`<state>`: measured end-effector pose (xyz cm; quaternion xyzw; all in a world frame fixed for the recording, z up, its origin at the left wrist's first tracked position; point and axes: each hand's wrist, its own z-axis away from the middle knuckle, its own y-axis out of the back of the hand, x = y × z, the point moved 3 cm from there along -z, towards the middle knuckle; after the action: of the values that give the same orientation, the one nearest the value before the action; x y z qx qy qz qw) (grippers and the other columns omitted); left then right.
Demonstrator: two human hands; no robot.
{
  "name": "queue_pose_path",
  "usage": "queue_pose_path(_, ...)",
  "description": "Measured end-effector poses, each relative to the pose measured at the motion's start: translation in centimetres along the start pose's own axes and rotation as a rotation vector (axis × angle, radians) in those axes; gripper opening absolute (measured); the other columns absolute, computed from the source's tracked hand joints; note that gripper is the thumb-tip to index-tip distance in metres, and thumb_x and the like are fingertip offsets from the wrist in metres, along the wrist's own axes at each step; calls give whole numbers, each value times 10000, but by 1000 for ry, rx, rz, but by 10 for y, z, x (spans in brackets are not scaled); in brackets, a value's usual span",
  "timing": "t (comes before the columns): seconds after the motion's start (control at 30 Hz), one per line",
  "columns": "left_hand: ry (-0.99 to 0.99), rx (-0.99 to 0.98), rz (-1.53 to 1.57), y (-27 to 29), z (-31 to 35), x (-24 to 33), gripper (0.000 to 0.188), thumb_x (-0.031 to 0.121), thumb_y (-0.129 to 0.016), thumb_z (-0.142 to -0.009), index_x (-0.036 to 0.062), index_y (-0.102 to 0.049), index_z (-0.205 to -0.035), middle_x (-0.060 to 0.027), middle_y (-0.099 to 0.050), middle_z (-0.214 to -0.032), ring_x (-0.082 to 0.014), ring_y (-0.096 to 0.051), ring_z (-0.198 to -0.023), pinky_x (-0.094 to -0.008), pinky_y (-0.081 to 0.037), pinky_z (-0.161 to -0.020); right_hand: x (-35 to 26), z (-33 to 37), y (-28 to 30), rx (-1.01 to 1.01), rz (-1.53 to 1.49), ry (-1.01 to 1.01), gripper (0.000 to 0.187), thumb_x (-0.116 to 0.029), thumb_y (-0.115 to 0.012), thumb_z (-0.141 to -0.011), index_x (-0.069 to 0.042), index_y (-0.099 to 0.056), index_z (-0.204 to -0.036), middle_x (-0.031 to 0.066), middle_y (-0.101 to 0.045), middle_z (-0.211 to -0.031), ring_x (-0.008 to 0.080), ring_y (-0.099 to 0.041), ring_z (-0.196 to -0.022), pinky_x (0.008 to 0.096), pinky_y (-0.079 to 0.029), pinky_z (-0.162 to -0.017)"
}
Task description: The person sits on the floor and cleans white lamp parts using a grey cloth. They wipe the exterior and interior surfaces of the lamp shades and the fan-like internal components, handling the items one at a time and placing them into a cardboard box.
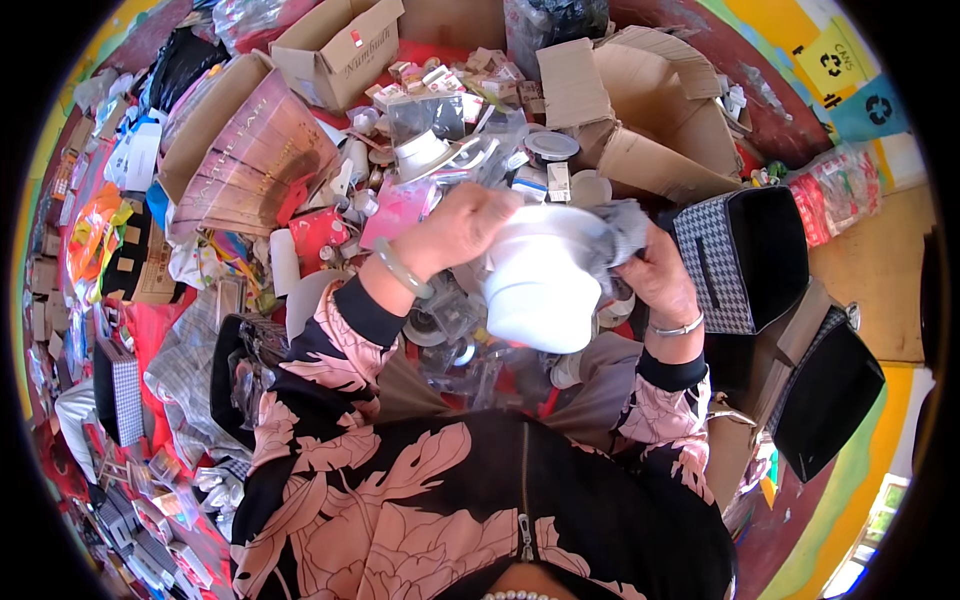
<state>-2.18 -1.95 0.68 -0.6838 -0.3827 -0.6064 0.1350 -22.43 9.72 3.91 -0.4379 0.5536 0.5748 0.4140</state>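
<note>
Over my lap I hold up a glossy white rounded object (540, 300), wider at the top and with a bulging body; its exact kind I cannot make out. The fingers of my left hand (460, 228) are closed at its upper left edge. A crumpled grey cloth (622, 235) lies against its right side, and my right hand (662, 278) is closed around that cloth. Beyond my hands is a heap with a white round dish-like piece (422, 155), a grey round lid (551, 146) and several small boxes (440, 80). Clear plastic pieces (450, 310) lie below the white object.
A large open cardboard box (665, 110) stands at the far right, a smaller one (340, 55) at the far left. Houndstooth-patterned bins (712, 265) with black insides are at my right. A pink printed box (255, 155) and mixed bags and scraps crowd the left.
</note>
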Motion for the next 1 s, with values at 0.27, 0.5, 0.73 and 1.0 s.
queue_pose_path(0.27, 199, -297, 71, -30, 5, -18, 726, 649, -265, -889, -12, -553, -811, -52, -515, -690, -126, -448, -688, -312, -422, -647, -13, -15, -70, 91, 772, -79, 320, -196, -613, -705, -1, -530, -944, 246, -613, -732, 407, -606, -718, 459, -484, -661)
queue_pose_path(0.5, 213, -117, 246, -17, 1, -10, 736, 641, -288, -893, -20, -613, -882, -35, -570, -784, -109, -482, -786, -265, -425, -747, -12, -22, -47, 184, 631, -36, 387, -198, -598, -739, -6, -533, -1068, 239, -628, -792, 398, -614, -770, 425, -487, -681)
queue_pose_path(0.73, 208, -1, 336, -1, 0, -7, 608, 586, -433, -884, 20, -582, -722, 26, -510, -678, -71, -466, -673, -245, -400, -616, 30, -8, 1, 207, 6, -98, 311, -64, -574, -802, 22, -554, -1100, 48, -644, -873, 84, -568, -779, 249, -475, -697)
queue_pose_path(1.0, 293, 44, 310, 13, -4, -17, 404, 364, -584, -882, -36, -636, -894, -23, -616, -761, -69, -539, -663, -232, -442, -602, 73, 24, 76, 573, -573, -130, 223, -109, -516, -889, -25, -545, -1093, 89, -624, -1011, 218, -609, -921, 331, -491, -802)
